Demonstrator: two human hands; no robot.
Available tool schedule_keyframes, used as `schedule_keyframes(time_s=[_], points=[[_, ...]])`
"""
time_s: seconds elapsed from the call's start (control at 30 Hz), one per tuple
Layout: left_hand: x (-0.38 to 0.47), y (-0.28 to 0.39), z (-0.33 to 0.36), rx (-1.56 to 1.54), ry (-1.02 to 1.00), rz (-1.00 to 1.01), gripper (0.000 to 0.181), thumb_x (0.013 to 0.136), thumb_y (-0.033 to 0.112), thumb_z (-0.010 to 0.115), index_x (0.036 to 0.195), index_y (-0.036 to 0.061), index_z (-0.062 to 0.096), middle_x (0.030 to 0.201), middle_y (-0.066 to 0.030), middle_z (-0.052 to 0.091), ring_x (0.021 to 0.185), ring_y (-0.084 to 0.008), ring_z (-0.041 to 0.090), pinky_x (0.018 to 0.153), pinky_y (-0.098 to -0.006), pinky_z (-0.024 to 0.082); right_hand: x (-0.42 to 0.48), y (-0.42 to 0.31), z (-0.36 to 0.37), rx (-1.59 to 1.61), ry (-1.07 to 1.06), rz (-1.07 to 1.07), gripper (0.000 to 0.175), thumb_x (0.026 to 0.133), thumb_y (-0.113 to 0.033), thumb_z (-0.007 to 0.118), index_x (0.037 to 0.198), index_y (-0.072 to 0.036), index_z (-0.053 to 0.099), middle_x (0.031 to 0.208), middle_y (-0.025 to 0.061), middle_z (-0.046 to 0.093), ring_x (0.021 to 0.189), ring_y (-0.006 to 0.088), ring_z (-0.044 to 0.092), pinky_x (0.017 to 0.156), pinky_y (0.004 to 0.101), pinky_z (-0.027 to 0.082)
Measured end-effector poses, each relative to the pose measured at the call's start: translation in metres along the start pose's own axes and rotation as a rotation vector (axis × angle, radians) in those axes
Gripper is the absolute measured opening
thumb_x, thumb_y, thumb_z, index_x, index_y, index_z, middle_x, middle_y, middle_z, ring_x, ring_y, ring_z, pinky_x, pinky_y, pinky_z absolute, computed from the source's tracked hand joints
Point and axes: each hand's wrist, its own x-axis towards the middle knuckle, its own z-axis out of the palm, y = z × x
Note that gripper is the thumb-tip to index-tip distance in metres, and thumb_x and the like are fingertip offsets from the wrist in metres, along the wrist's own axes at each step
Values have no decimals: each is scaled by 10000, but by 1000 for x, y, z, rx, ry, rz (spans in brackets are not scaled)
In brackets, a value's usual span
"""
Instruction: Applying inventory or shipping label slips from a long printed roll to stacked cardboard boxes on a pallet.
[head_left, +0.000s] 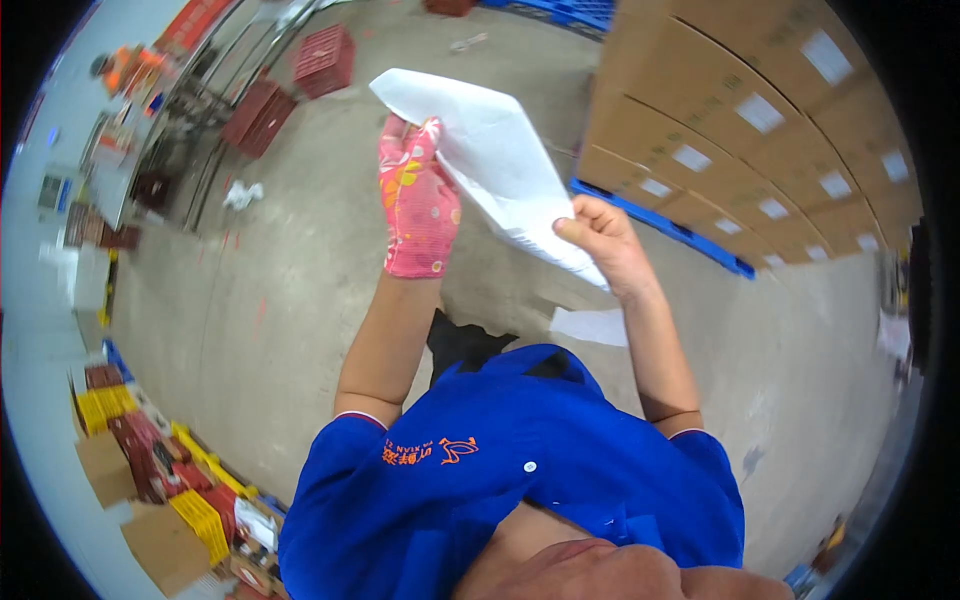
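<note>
A folded white sheet (495, 142), paper or thin film, is stretched between my two hands above the floor. My left hand (420, 195), in a pink flowered glove, grips its left edge with the fingers partly behind it. Bare, my right hand (606, 236) pinches the sheet's lower right part between thumb and fingers. Another white sheet (589, 325) lies on the floor, partly hidden by my right forearm.
Stacked cardboard cartons (697, 135) stand on a blue pallet (675, 234) at the right. Dark red crates (324, 61) are on the floor at upper left, near a metal table (120, 165) and a person in orange (131, 67). Yellow crates (199, 521) and boxes line the lower left.
</note>
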Motion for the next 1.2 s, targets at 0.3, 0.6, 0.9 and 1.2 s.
schedule_keyframes(time_s=[0.3,0.6,0.9,1.2], points=[[77,5,-38,-130,-200,-567,417,911,242,564,1260,39,461,1137,-66,574,1029,-150,561,846,-303,476,147,-46,25,-156,-18,-43,167,891,-143,598,968,4,620,871,14,651,762,44,565,684,194,436],[236,-45,-13,-64,-237,-627,226,899,138,571,1076,1,599,1003,-56,631,952,-140,598,826,-280,484,267,-66,-21,-371,255,-193,278,856,-59,612,1118,13,554,750,-23,560,670,31,498,589,196,409],[430,-106,4,-319,-294,-872,339,882,253,574,1119,10,584,1117,-84,603,1061,-231,559,944,-421,429,455,-88,-103,-902,273,-503,214,825,-92,634,1039,-84,621,847,92,619,691,221,616,603,337,491],[607,-153,45,-135,-255,-760,487,922,328,522,1283,11,445,1246,-114,528,1165,-274,497,1007,-440,375,635,-132,-181,-1437,179,-589,213,766,-163,661,974,-128,629,771,23,574,685,187,586,565,306,456]])
